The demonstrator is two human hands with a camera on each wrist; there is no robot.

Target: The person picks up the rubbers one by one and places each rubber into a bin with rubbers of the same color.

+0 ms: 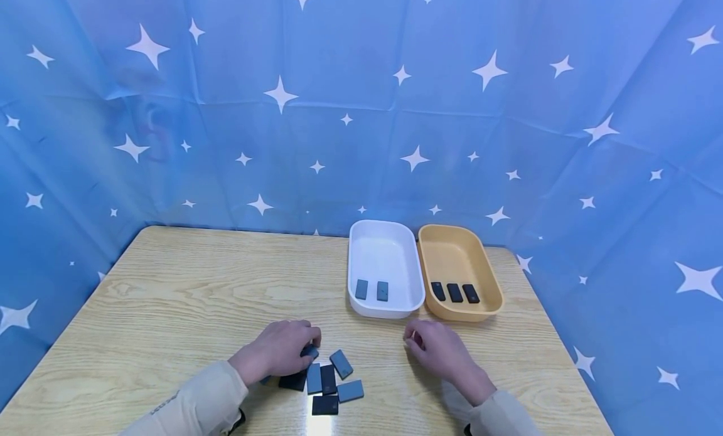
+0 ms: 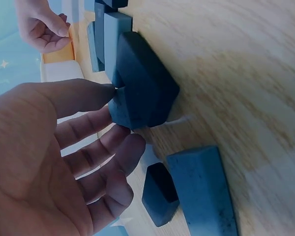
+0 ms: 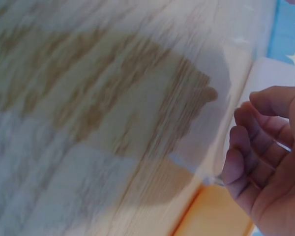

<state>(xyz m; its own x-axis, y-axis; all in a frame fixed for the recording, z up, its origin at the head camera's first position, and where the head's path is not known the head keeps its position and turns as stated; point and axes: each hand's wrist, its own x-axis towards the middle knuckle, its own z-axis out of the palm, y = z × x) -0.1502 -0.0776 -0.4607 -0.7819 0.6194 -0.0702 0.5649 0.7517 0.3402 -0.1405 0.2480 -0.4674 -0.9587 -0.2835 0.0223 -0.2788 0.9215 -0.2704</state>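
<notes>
My left hand (image 1: 281, 348) pinches a small blue-grey rectangular block (image 2: 124, 109) between thumb and fingertips, at the left of a loose group of blocks. Right against it, in the left wrist view, stands a dark block (image 2: 150, 81). Nearby on the table lie a tilted blue-grey block (image 1: 341, 364), a flat blue-grey block (image 1: 350, 390), and black blocks (image 1: 325, 405). My right hand (image 1: 443, 356) hovers in front of the two trays, its fingers loosely curled around nothing. Part of the group is hidden under the left hand.
A white tray (image 1: 386, 254) at the back holds two blue-grey blocks (image 1: 361, 289). Beside it on the right, an orange-yellow tray (image 1: 456, 257) holds three black blocks (image 1: 454, 293). A blue star-patterned curtain (image 1: 350, 141) hangs behind the wooden table (image 1: 214, 285).
</notes>
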